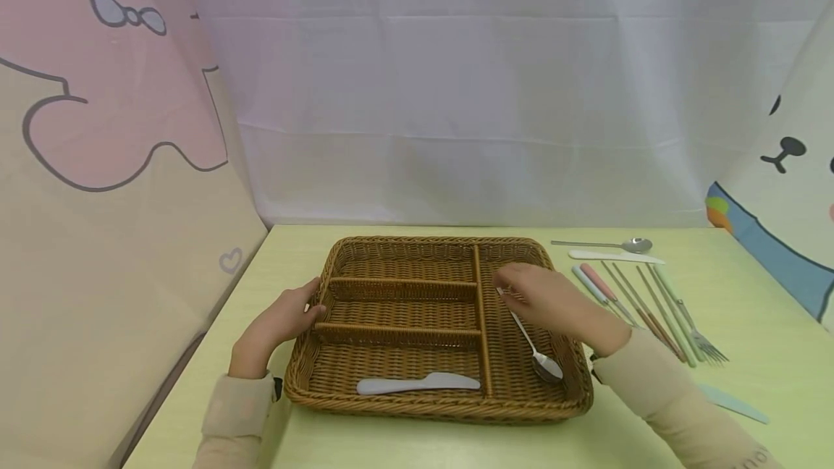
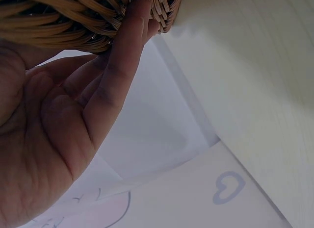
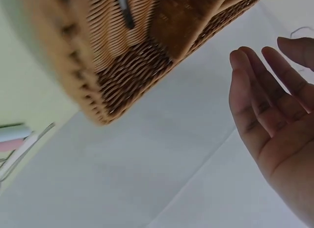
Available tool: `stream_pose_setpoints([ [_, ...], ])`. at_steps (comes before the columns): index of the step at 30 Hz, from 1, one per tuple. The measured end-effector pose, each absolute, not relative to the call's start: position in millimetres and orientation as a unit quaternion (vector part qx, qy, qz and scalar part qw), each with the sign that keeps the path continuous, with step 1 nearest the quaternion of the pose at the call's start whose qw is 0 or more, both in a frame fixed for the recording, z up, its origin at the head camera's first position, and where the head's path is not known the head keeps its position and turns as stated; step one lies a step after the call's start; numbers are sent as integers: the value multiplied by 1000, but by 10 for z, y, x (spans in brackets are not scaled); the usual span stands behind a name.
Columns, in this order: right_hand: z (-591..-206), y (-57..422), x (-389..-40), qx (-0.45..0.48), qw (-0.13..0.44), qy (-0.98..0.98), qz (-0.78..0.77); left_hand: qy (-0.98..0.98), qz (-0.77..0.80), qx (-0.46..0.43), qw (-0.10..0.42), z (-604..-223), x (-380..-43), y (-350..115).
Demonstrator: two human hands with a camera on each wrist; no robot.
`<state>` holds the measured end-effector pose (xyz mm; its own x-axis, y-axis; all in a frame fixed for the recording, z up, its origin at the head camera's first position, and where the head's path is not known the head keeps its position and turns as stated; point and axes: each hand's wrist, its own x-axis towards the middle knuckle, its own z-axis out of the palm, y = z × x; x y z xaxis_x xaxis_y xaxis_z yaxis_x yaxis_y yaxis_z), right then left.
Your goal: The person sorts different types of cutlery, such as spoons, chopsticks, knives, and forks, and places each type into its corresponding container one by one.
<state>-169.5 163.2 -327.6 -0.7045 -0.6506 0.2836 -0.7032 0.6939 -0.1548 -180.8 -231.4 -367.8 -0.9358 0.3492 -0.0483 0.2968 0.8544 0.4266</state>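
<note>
A brown wicker basket [image 1: 483, 331] with several compartments sits on the table. My left hand [image 1: 287, 320] holds its left rim, thumb over the edge and fingers along the outer wall, as the left wrist view also shows. A metal spoon [image 1: 524, 331] lies in the long right compartment, bowl toward the front. Over the handle end in the head view is my right hand [image 1: 547, 302]; the right wrist view shows its fingers loosely extended, apart from the spoon, with nothing between them. In the front left compartment lies a white-handled knife [image 1: 417, 383].
Right of the basket lie another spoon [image 1: 635, 245], a white knife [image 1: 615, 257], blue- and pink-handled cutlery [image 1: 598, 279], chopsticks [image 1: 651, 310], a green-handled fork [image 1: 704, 344] and a pale green knife [image 1: 736, 404]. A white curtain [image 1: 456, 121] hangs behind the table.
</note>
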Motion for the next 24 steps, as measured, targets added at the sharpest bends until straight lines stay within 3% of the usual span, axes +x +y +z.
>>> stream_pose_setpoints([
  [24,-3671,2645,-1935,216,96,-963,127,963,208,160,67,-3704,-1832,-2317],
])
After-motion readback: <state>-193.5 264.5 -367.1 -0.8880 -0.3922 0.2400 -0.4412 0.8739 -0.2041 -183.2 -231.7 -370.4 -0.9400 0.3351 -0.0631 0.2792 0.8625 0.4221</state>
